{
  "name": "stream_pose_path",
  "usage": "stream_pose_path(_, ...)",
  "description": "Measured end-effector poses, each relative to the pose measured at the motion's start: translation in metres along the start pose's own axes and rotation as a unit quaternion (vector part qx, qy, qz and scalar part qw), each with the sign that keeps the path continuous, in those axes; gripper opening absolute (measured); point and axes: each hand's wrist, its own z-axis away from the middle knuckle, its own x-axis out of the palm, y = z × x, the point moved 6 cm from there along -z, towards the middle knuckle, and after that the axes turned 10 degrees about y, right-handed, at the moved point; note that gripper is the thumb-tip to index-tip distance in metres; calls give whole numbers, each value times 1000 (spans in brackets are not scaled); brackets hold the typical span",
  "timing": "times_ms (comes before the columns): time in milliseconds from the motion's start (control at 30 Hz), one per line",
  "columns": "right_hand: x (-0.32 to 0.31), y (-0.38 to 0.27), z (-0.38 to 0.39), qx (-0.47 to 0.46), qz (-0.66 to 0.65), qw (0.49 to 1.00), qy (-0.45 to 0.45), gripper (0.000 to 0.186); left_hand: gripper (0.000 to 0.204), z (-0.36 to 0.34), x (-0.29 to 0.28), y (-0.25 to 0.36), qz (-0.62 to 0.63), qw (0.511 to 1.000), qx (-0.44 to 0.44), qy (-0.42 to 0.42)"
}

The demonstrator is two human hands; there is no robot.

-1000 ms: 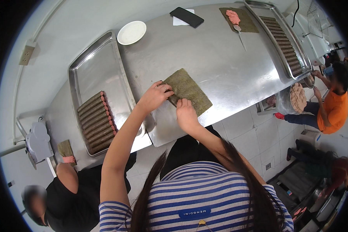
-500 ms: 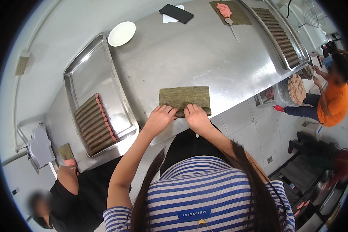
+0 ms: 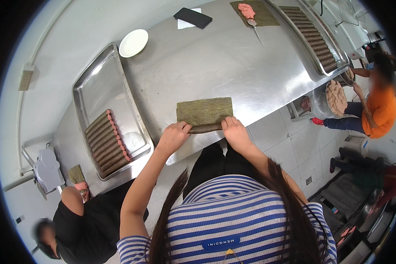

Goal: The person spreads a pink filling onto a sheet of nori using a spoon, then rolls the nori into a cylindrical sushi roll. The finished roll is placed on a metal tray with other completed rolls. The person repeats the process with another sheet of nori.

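Seaweed sheet [image 3: 204, 110]: apparently being rolled. Left hand [image 3: 174, 135] and right hand [image 3: 236, 132] pinch the roll [image 3: 207, 128] by its ends; next turn, beyond the grip, likely calls for even pressure.

sheet [image 3: 204, 110] olive-grn | shirt [image 3: 226, 213] blu/wht strps | phone [image 3: 192, 18] blk | bowl [image 3: 133, 43] wht

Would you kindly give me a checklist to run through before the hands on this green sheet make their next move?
1. Left hand on the left end of the rolled edge: ok.
2. Right hand on its right end: ok.
3. Green sheet lying flat beyond the rolled edge: ok.
4. Sheet rolled up completely: not ok, much lies unrolled.
5. Filling inside the rolled edge: cannot tell, hidden.
6. Bare space in the left tray: ok.
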Motion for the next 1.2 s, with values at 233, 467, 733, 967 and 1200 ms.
stream_pose_path(233, -9, 8, -1, 9, -15, 1000, -20, 14, 25, -2, -1, 0, -10, 1000, -13, -6)
stream_pose_path(467, -3, 8, -3, 8, 19, 997, -76, 20, 29, -11, -4, -2, 5, 998, -31, -46)
stream_pose_path(733, -11, -38, -20, -161, -126, 976, 78, 31, 35, -33, 0, -22, 86, 983, -97, -128)
stream_pose_path(967, 11, -30, -35, -105, -169, 980, 18, 34, 40, -37, -13, -11, 70, 991, -58, -100)
stream_pose_path(1200, 15, -39, -34, -151, -42, 985, 72, 28, 39, -23, -1, 6, -45, 999, 6, -15)
